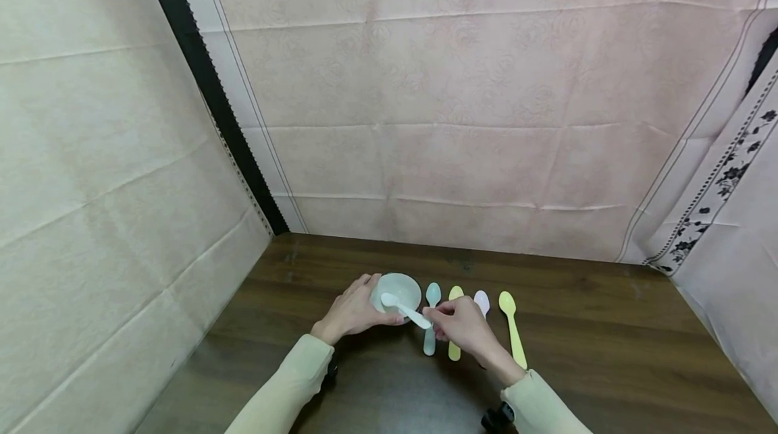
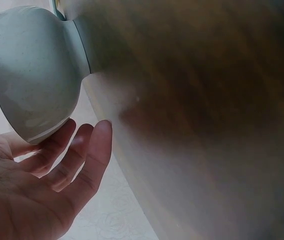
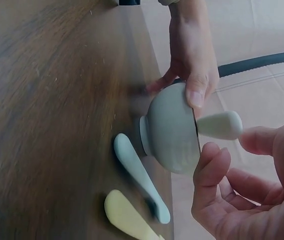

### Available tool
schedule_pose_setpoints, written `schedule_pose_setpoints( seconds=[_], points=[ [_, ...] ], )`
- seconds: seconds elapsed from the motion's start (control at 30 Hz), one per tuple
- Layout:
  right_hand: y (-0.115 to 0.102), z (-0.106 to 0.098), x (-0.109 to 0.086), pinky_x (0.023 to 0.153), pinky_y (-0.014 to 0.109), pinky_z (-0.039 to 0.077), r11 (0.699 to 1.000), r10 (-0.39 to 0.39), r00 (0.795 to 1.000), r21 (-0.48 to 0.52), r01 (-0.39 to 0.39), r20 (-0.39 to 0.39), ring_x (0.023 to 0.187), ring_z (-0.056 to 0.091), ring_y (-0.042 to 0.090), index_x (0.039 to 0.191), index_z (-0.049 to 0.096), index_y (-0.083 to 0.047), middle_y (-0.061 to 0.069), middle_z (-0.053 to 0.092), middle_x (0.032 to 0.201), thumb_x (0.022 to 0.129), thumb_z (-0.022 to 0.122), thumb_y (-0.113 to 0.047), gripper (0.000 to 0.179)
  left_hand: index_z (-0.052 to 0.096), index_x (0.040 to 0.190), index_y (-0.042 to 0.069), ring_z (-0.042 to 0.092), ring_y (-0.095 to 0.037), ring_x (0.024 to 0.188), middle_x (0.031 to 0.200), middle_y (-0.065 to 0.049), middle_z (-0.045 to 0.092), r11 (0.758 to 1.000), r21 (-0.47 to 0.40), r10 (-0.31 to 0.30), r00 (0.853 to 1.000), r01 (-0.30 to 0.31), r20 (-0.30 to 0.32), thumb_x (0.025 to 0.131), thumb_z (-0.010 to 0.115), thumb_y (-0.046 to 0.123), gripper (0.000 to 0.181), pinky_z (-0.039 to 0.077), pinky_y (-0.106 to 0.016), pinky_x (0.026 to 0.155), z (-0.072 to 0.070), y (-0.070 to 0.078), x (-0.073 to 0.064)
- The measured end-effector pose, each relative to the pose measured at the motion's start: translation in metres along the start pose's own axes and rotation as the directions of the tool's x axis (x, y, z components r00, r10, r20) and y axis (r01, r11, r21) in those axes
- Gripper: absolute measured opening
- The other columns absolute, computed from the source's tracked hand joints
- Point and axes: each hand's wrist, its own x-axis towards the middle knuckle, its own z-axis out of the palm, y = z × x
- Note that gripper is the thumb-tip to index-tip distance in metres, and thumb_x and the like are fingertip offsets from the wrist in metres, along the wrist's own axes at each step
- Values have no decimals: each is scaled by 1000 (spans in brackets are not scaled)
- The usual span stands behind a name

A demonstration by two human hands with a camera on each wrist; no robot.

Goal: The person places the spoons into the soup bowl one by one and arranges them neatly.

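Note:
My left hand (image 1: 357, 307) grips a pale mint bowl (image 1: 398, 281), thumb over its near rim and fingers round the far side. The right wrist view shows this bowl (image 3: 172, 130) with its foot close over the table. A pale spoon (image 1: 411, 313) lies in it, handle sticking out past the rim on the right. Beside that handle (image 3: 221, 125) is my right hand (image 1: 467, 327), thumb tip right at the handle's end and the other fingers loosely bent below it, apart from the handle. In the left wrist view the bowl (image 2: 34, 75) hides the spoon.
Right of the bowl, on the brown wooden table (image 1: 583, 326), lie a light blue spoon (image 1: 433, 294), a yellow spoon (image 1: 454, 351), a lilac spoon (image 1: 482, 301) partly behind my right hand, and a yellow-green spoon (image 1: 512, 326). Pale cloth (image 1: 456, 117) hangs behind the table and at both sides.

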Motion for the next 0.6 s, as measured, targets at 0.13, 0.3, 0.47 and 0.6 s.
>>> schedule_pose_setpoints(
  seconds=[0.13,0.3,0.47,0.6],
  points=[
    [2,-5,-3,65,30,60,1000,-2,1000,1,2,-5,65,67,13,95,84,-3,12,77,78,101,79,-24,23,47,163,10,64,-31,120,150,-17,60,1000,-6,-3,1000,3,1,79,87,72,112,56,-55,95,0,0,1],
    [3,-13,-7,65,29,59,1000,-7,1000,4,7,-18,65,66,14,98,84,0,13,76,77,101,79,-22,23,47,163,9,64,-31,118,147,-16,61,1000,-11,-2,1000,2,2,79,87,72,112,56,-54,94,0,1,1],
    [3,-20,-11,62,27,52,999,-15,998,-44,12,-63,65,67,13,95,84,-3,5,73,71,101,78,-26,25,45,165,8,63,-35,126,154,-19,58,1000,-17,-5,1000,5,6,80,87,71,114,55,-58,100,-1,0,2],
    [3,-25,-15,58,27,47,998,-16,996,-59,11,-88,65,68,13,93,84,-4,7,74,73,100,79,-26,23,44,166,7,62,-37,132,159,-20,54,1000,-22,-13,1000,14,10,80,85,73,116,54,-60,104,-1,-1,2]
  ],
)
